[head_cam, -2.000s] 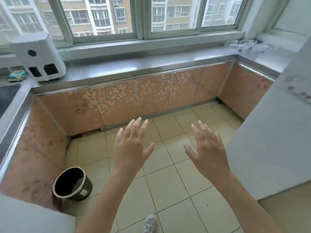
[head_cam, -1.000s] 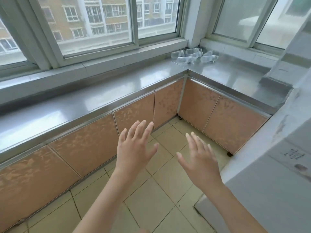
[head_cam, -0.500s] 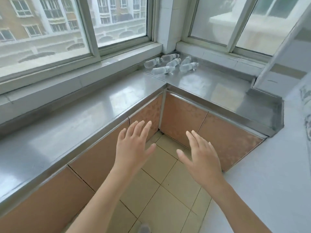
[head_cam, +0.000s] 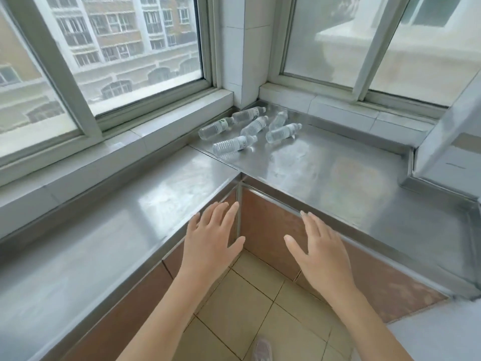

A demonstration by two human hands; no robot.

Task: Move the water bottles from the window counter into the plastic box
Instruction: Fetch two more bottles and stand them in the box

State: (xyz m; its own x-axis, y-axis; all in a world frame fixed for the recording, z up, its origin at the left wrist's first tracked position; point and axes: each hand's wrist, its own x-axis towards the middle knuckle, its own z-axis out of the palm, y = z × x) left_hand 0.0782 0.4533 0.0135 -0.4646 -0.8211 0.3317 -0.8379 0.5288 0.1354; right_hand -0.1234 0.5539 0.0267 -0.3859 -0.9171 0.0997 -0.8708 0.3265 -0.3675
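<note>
Six water bottles (head_cam: 250,128) lie on their sides in a loose cluster at the far inner corner of the steel window counter (head_cam: 325,173), just below the tiled pillar (head_cam: 243,48) where the two windows meet. Nearest bottle (head_cam: 234,144) lies roughly crosswise, cap to the right; leftmost bottle (head_cam: 216,128) sits close to the sill; the remaining four fan out behind and to the right, some touching or nearly so. All appear clear with white caps. Left hand (head_cam: 210,243) is raised over the near counter edge, palm down, fingers spread and extended, holding nothing. Right hand (head_cam: 320,254) hovers beside it, to the right, in front of the brown cabinet door (head_cam: 268,230), likewise flat, fingers apart, empty. Both hands are well apart from the bottles, with bare counter between. Tiled floor (head_cam: 247,308) is visible below the forearms; a shoe tip (head_cam: 263,350) shows at the bottom edge. The plastic box does not appear in the head view.
</note>
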